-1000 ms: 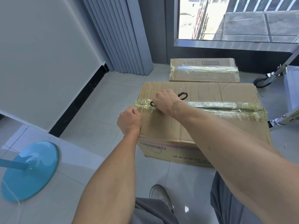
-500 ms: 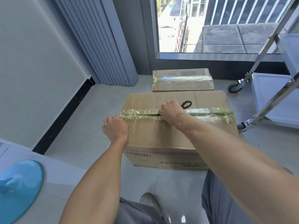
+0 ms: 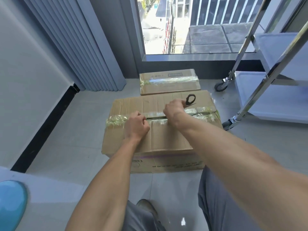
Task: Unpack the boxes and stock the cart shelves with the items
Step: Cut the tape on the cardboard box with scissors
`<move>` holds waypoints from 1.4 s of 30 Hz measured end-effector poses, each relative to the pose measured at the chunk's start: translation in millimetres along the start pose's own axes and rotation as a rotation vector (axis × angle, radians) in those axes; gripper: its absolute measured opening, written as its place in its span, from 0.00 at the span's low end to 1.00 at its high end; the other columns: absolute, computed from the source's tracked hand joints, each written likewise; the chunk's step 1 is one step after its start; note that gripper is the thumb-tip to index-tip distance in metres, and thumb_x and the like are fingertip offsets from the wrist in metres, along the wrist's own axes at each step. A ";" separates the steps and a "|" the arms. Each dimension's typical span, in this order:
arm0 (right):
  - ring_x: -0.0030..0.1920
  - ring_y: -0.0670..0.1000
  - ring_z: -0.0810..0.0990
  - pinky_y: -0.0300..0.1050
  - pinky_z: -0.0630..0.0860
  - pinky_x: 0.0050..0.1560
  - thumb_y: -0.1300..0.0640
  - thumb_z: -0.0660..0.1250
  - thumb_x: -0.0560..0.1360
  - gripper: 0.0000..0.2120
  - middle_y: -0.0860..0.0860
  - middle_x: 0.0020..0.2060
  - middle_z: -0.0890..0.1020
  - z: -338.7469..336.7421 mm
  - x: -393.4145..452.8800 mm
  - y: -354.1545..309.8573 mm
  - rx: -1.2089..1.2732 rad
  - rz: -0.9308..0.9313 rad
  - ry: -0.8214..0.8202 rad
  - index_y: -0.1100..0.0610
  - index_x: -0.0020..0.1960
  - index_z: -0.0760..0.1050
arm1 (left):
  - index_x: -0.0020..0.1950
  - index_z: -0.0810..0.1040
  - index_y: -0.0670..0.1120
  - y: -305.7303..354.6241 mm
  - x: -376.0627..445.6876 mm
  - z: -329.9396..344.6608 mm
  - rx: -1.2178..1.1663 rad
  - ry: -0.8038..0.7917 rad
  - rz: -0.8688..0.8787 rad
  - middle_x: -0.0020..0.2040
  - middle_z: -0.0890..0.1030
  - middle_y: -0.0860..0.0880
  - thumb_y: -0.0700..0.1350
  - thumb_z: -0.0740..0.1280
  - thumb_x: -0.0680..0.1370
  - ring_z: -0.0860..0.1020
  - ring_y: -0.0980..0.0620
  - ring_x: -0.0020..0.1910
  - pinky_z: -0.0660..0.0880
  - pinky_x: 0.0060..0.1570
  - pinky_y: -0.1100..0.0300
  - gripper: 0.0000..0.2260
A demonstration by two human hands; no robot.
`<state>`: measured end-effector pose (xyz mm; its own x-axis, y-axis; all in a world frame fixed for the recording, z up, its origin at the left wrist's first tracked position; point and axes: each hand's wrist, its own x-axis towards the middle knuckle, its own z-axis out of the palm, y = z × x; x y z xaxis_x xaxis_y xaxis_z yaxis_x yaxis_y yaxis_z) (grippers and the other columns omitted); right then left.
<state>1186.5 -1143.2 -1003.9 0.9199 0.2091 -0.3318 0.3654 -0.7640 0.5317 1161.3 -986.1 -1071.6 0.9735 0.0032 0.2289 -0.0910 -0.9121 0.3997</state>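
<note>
A large cardboard box [image 3: 168, 140] stands on the floor in front of me, its top seam covered with clear tape [image 3: 116, 121]. My right hand [image 3: 174, 109] grips black scissors [image 3: 190, 99] with the blades down in the taped seam; only the handle loops show. My left hand [image 3: 136, 125] is curled with its fingertips at the slit seam, on the near flap left of the scissors. A smaller taped box [image 3: 170, 81] lies behind the large one. The metal cart [image 3: 266, 80] with white shelves stands at the right.
A white wall with black skirting and grey blinds runs along the left. A floor-level window [image 3: 183, 25] is behind the boxes. A blue round base [image 3: 11, 202] sits at the bottom left. My foot [image 3: 146, 207] is on the grey tiles near the box.
My right hand has drawn the scissors rightward along the seam. My left hand moved from the box's left edge onto the top, to the slit tape.
</note>
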 end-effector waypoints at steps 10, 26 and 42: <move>0.59 0.60 0.78 0.56 0.74 0.39 0.66 0.62 0.77 0.16 0.54 0.59 0.79 35.5 -16.2 49.7 0.012 0.032 -0.059 0.57 0.63 0.76 | 0.44 0.83 0.41 83.3 0.7 24.1 0.010 -0.176 0.150 0.41 0.79 0.43 0.42 0.64 0.74 0.77 0.43 0.41 0.74 0.40 0.52 0.09; 0.60 0.61 0.78 0.57 0.80 0.50 0.66 0.61 0.79 0.14 0.55 0.59 0.80 43.2 -3.7 43.8 0.211 -0.116 0.058 0.59 0.60 0.79 | 0.50 0.81 0.43 99.5 13.5 28.9 0.116 -0.256 0.062 0.51 0.81 0.43 0.40 0.61 0.74 0.77 0.41 0.51 0.73 0.48 0.51 0.11; 0.35 0.58 0.77 0.51 0.76 0.29 0.74 0.68 0.69 0.18 0.53 0.49 0.83 60.8 -29.6 86.6 0.053 0.167 -0.208 0.58 0.54 0.81 | 0.48 0.80 0.44 100.4 2.8 30.6 0.106 -0.206 0.140 0.42 0.74 0.45 0.42 0.61 0.77 0.73 0.45 0.42 0.74 0.38 0.53 0.08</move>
<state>1182.3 -1252.6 -995.3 0.9158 -0.0488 -0.3988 0.1976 -0.8095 0.5528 1161.3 -1090.2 -1058.0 0.9762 -0.1993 0.0856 -0.2155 -0.9358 0.2791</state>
